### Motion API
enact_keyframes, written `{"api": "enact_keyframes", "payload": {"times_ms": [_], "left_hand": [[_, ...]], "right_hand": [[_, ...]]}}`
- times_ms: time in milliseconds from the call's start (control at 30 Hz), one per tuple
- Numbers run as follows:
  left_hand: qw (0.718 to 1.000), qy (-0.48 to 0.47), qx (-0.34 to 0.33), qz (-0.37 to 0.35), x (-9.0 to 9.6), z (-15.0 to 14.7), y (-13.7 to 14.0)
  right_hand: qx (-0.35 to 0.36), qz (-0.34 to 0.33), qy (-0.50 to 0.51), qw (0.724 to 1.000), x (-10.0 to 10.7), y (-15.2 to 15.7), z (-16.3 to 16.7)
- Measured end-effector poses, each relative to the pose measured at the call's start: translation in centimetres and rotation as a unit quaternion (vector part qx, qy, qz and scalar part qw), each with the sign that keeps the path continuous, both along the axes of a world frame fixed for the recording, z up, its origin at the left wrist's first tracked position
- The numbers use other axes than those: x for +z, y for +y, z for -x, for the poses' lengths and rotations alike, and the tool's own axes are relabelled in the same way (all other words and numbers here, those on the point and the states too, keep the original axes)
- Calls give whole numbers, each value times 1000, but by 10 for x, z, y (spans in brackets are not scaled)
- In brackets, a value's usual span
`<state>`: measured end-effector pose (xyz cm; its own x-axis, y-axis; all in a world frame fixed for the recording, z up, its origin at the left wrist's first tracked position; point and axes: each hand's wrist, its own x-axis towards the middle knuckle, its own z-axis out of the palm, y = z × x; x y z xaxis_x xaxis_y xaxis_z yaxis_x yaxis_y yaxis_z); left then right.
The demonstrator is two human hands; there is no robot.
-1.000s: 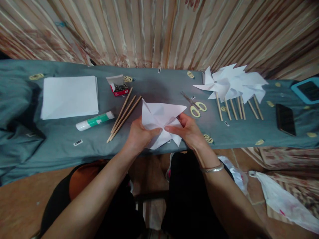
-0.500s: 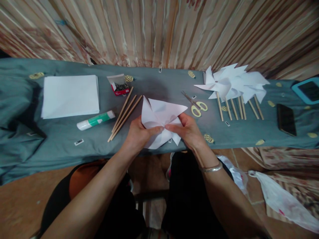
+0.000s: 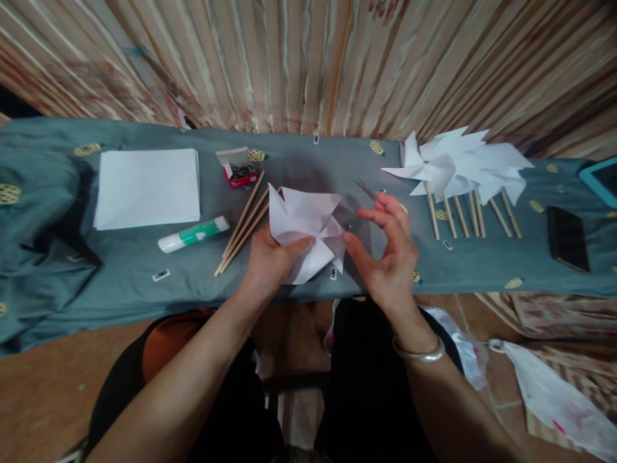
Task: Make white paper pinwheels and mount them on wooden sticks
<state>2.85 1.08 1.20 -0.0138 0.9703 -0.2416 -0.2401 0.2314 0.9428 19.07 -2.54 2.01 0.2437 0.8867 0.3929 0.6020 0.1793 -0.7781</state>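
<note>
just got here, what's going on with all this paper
A person is handling a folded paper pinwheel: the left hand grips it, thumb near its centre, while the right hand is open at its right edge, fingers spread. No stick shows on this one; three loose sticks lie to the left. Over on the right, overlapping white pinwheels with sticks lie on the cloth.

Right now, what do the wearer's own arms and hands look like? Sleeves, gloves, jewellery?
Left hand and right hand: bare, no gloves. Left forearm and right forearm: no sleeves over the visible parts. Right wrist: a shiny, silver-coloured, rounded bangle. No cables visible.
</note>
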Motion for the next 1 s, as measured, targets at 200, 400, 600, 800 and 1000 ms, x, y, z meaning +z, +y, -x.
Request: {"api": "enact_keyframes", "payload": {"times_ms": [200,400,600,800,1000], "left_hand": [[1000,-1,-10,-14,-1,-1,0],[1000,-20,-12,-4,-2,-2,-2],[998,-56,-16,20,-5,-2,-3],[998,-60,-19,22,-2,-2,-4],[999,-43,3,28,3,-4,-5]], "right_hand": [[65,29,-51,996,1,-7,13],[72,78,19,994,-1,-4,16],[67,97,61,991,-2,-2,17],[63,95,78,990,-5,0,17],[60,94,89,990,-3,0,20]]}}
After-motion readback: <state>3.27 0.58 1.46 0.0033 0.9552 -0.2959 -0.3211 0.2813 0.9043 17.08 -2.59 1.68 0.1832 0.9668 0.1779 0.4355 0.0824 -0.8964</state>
